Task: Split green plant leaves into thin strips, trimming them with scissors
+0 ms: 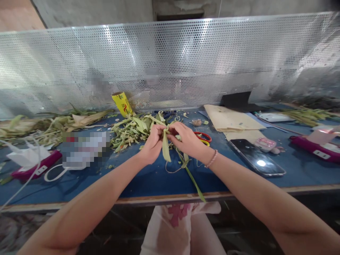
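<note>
My left hand (153,142) and my right hand (185,137) meet above the blue table, fingers closed on a pale green leaf strip (166,147). The strip looks knotted or folded at the fingertips, and its broad end hangs down between my hands. Just behind my left hand lies a heap of small knotted leaf pieces (123,132). Scissors with red and yellow handles (204,136) lie beside my right hand, partly hidden by it. Below my hands a long thin green leaf (196,184) reaches over the table's front edge.
A dark phone (256,157) and a pink case (265,144) lie right, near brown paper (233,118). A yellow tube (122,103) stands at the back. Long leaves (87,118) and a purple tissue box (37,166) are left. A perforated metal screen (170,60) borders the table's back.
</note>
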`<state>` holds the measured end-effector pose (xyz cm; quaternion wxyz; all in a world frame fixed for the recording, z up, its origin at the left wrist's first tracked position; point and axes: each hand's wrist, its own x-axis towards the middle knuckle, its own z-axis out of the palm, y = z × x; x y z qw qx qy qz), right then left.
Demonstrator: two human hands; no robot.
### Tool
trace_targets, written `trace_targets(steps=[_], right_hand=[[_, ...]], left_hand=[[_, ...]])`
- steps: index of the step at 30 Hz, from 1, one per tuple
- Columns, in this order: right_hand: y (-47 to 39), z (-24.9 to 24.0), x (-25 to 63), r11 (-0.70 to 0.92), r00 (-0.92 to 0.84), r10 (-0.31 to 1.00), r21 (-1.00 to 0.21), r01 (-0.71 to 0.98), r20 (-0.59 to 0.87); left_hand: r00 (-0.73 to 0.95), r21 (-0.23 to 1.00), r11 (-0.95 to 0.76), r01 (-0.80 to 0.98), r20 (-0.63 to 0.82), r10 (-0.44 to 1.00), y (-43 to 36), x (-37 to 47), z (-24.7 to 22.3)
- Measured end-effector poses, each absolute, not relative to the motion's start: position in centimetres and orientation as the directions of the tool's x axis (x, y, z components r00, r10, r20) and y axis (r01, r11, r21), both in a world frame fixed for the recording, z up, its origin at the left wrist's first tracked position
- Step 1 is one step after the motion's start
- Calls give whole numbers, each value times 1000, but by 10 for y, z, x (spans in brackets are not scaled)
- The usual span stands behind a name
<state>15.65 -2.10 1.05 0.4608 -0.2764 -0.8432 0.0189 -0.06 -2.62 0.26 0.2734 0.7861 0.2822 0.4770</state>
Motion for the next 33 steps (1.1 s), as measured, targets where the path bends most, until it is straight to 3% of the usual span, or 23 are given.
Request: trace_targets(steps=[7, 18, 26, 30, 33], right_hand=[[-27, 15, 157, 880, -457, 406, -204, 429, 791], [-25, 17, 163, 896, -428, 406, -260, 360, 808], [-18, 15, 167, 923, -425, 352, -233, 307, 834], [-12, 14, 167, 916, -390, 384, -294, 271, 837], [-7, 11, 167, 900, -362, 435, -384, 206, 824]], left_hand=[[396, 653, -718, 240, 610, 686, -25, -6, 1], [372, 588, -774, 236, 681, 631, -24, -7, 0], [311, 778, -629, 1, 597, 739, -26, -1, 3], [373, 867, -477, -145, 495, 785, -24, -1, 6], [387, 894, -436, -101, 439, 810, -25, 0, 10]])
